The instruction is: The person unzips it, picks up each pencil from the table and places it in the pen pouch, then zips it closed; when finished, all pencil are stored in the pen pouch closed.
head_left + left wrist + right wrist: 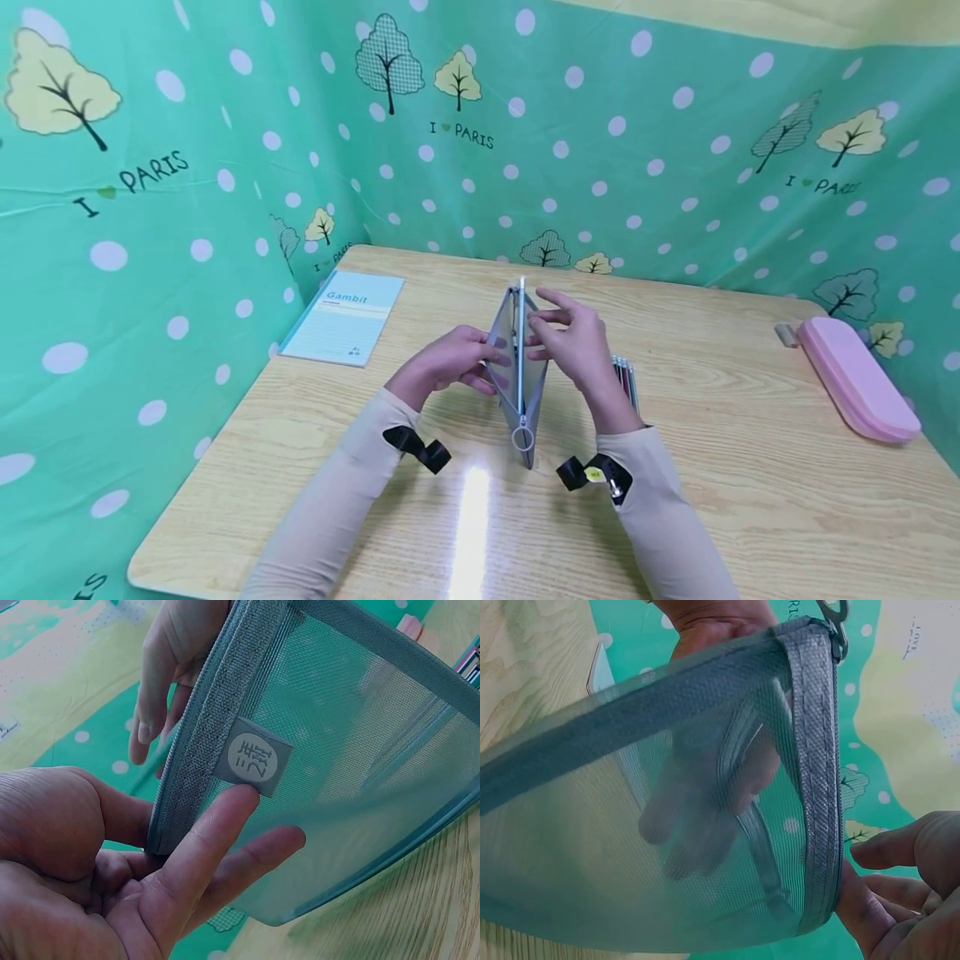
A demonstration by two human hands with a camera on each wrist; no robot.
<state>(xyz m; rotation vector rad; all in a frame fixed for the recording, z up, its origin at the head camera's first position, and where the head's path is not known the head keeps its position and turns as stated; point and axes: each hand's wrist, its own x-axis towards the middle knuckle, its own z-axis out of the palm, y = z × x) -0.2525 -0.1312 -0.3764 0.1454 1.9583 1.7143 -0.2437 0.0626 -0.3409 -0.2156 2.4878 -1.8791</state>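
A grey-blue mesh zipper pouch (534, 387) stands on edge between the hands, its mouth parted and facing up. A zipper pull with a ring (522, 437) hangs at its near end. My left hand (150, 892) grips one side, thumb at the zipper band, two fingers laid along the mesh beside a small label (255, 757). Those fingers also show through the mesh in the right wrist view. On the opposite side my right hand (573, 337) touches the zipper edge with loosely bent fingers, the thumb (889, 847) just off the band.
Behind the right wrist lie several pencils (626, 379), partly covered by it. A pink pencil case (858, 375) rests at the right, with a small eraser (786, 335) beside it. At the far left is a notebook (341, 317). A green dotted cloth (615, 158) hangs behind the wooden table (720, 500).
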